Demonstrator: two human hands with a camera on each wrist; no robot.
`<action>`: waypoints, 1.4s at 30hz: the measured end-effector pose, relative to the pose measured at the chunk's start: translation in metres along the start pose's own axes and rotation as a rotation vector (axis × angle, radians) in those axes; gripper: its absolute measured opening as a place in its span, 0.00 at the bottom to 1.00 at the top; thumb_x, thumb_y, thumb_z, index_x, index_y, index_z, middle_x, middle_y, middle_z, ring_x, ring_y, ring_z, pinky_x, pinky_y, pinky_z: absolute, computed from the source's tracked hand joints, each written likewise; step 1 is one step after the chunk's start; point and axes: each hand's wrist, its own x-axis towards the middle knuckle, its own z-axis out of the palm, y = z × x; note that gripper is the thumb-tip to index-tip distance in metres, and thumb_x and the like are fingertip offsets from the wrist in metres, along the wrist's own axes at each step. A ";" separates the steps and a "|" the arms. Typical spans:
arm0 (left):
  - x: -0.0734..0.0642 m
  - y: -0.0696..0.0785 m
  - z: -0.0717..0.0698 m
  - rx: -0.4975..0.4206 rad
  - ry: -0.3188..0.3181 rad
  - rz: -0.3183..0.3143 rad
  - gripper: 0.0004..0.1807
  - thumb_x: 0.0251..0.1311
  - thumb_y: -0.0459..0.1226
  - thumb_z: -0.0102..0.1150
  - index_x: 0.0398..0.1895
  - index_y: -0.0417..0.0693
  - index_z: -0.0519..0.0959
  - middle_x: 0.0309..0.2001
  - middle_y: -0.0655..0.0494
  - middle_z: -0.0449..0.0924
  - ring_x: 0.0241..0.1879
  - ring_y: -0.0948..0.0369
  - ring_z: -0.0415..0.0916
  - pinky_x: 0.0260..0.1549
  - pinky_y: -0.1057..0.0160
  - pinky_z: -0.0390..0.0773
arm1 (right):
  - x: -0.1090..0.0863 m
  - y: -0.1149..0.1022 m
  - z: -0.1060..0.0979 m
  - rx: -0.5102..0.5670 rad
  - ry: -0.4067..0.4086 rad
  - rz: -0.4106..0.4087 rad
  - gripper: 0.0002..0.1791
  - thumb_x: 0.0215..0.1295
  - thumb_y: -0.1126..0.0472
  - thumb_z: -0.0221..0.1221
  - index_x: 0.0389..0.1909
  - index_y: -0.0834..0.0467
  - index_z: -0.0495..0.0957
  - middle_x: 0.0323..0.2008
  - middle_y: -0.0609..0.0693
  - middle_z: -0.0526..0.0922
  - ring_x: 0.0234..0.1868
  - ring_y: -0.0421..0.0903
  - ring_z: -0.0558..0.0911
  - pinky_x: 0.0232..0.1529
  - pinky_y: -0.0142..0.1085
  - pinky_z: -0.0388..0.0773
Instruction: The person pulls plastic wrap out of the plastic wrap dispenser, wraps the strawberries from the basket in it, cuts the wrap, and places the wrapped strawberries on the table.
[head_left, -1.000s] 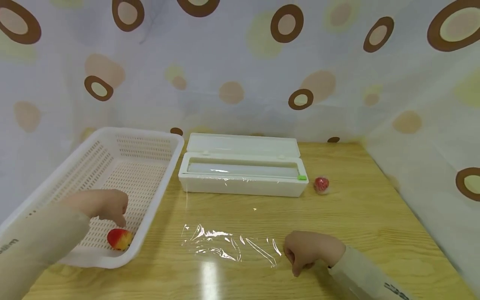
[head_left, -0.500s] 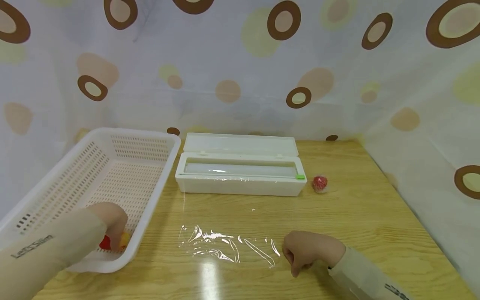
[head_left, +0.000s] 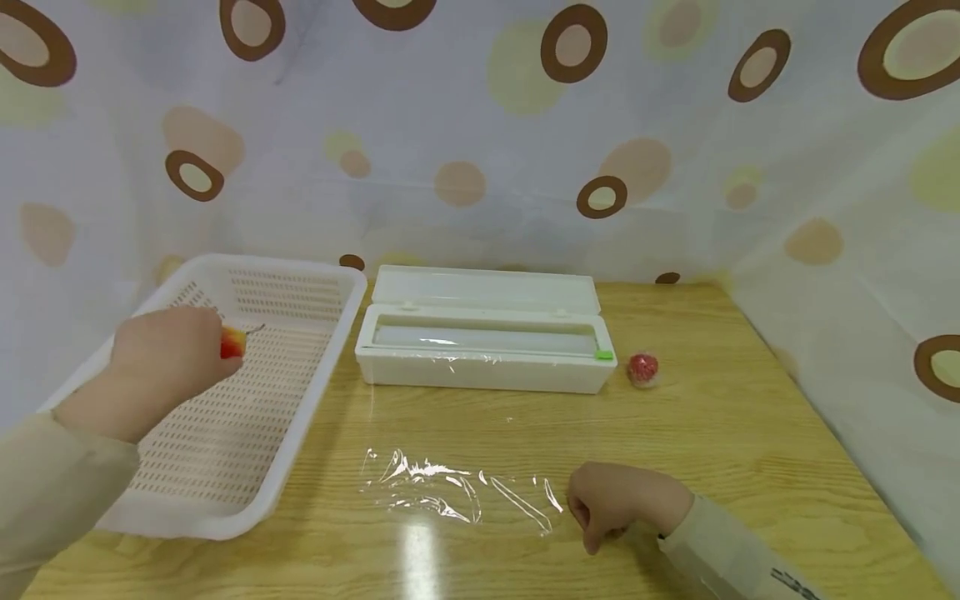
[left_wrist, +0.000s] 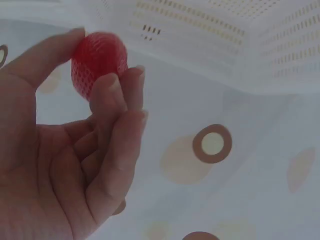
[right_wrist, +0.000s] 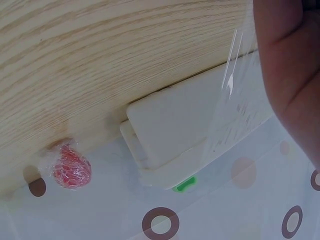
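Observation:
My left hand (head_left: 161,367) is raised over the white basket (head_left: 322,358), pinching a small red and yellow fruit (head_left: 232,342) with a thin stem. In the left wrist view the fruit (left_wrist: 100,62) shows a red, dimpled skin between thumb and fingertips. My right hand (head_left: 626,504) is low over the table, its curled fingers gripping the near right edge of a sheet of clear cling film (head_left: 423,479). That sheet runs out from a white cling film dispenser (head_left: 480,373) whose lid stands open. The right wrist view shows film (right_wrist: 230,82) stretching up to the hand.
To the right of the dispenser lies a red fruit (head_left: 642,369) wrapped in film. A green slider (head_left: 603,355) sits at the dispenser's right end. Behind the wooden table (head_left: 750,467) hangs a patterned sheet (head_left: 465,108), which also runs along the right side.
My left hand reached down into the basket's near corner, took hold of the red and yellow fruit and lifted it up and away. My right hand has stayed in place on the film.

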 end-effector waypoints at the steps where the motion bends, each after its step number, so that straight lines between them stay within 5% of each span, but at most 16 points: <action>1: -0.001 0.004 -0.005 -0.003 0.039 -0.003 0.18 0.53 0.45 0.58 0.18 0.41 0.66 0.17 0.51 0.67 0.18 0.55 0.66 0.14 0.58 0.65 | 0.000 0.000 0.000 0.003 0.000 0.003 0.18 0.37 0.73 0.68 0.08 0.56 0.68 0.06 0.38 0.65 0.08 0.32 0.62 0.12 0.22 0.58; 5: -0.004 0.032 -0.014 -0.049 0.147 0.017 0.20 0.56 0.46 0.58 0.25 0.39 0.65 0.16 0.50 0.67 0.15 0.54 0.65 0.12 0.60 0.63 | -0.001 0.001 0.000 0.015 -0.002 -0.003 0.18 0.37 0.73 0.68 0.08 0.56 0.68 0.06 0.38 0.65 0.08 0.32 0.61 0.12 0.22 0.57; 10: -0.015 0.081 -0.013 -0.066 0.284 0.123 0.21 0.55 0.45 0.60 0.33 0.37 0.63 0.11 0.52 0.64 0.10 0.55 0.63 0.08 0.61 0.60 | 0.000 0.000 0.000 -0.006 0.003 -0.005 0.18 0.38 0.72 0.69 0.08 0.56 0.69 0.06 0.38 0.65 0.08 0.32 0.61 0.13 0.22 0.58; 14: -0.027 0.119 -0.005 -0.046 0.403 0.229 0.21 0.52 0.44 0.64 0.35 0.40 0.65 0.10 0.56 0.61 0.08 0.59 0.60 0.06 0.63 0.60 | -0.001 0.001 0.000 -0.004 0.011 0.009 0.18 0.37 0.72 0.69 0.08 0.56 0.69 0.06 0.39 0.65 0.08 0.32 0.61 0.13 0.23 0.58; 20: -0.034 0.174 0.024 -0.028 0.455 0.402 0.20 0.47 0.43 0.69 0.28 0.46 0.65 0.11 0.60 0.63 0.10 0.64 0.59 0.06 0.68 0.59 | -0.001 0.004 0.001 0.003 0.015 -0.005 0.18 0.37 0.73 0.69 0.07 0.56 0.68 0.06 0.38 0.65 0.08 0.32 0.61 0.13 0.24 0.58; 26: -0.021 0.215 0.068 0.081 0.384 0.470 0.13 0.48 0.39 0.65 0.25 0.50 0.67 0.17 0.60 0.68 0.13 0.66 0.63 0.08 0.70 0.60 | 0.001 0.005 0.002 -0.011 0.021 -0.025 0.18 0.36 0.72 0.68 0.07 0.55 0.68 0.06 0.38 0.64 0.08 0.31 0.61 0.13 0.24 0.58; 29: -0.009 0.225 0.090 0.068 0.295 0.486 0.11 0.49 0.37 0.63 0.24 0.51 0.68 0.20 0.60 0.71 0.17 0.65 0.67 0.11 0.69 0.63 | 0.000 0.005 0.003 -0.017 0.023 -0.027 0.18 0.35 0.72 0.68 0.07 0.56 0.68 0.06 0.38 0.63 0.08 0.31 0.61 0.13 0.24 0.58; 36: 0.015 0.223 0.128 -0.035 0.125 0.503 0.11 0.55 0.43 0.61 0.27 0.52 0.69 0.26 0.59 0.74 0.28 0.63 0.73 0.25 0.67 0.73 | -0.001 0.002 0.003 -0.019 0.018 -0.037 0.18 0.37 0.72 0.69 0.07 0.57 0.68 0.06 0.38 0.63 0.08 0.31 0.61 0.13 0.23 0.58; 42: 0.027 0.213 0.139 -0.144 0.039 0.530 0.15 0.55 0.48 0.62 0.36 0.50 0.73 0.30 0.59 0.74 0.32 0.61 0.74 0.33 0.64 0.75 | -0.003 0.001 0.001 -0.090 0.035 -0.056 0.18 0.37 0.69 0.70 0.08 0.56 0.68 0.08 0.37 0.64 0.12 0.31 0.62 0.16 0.24 0.59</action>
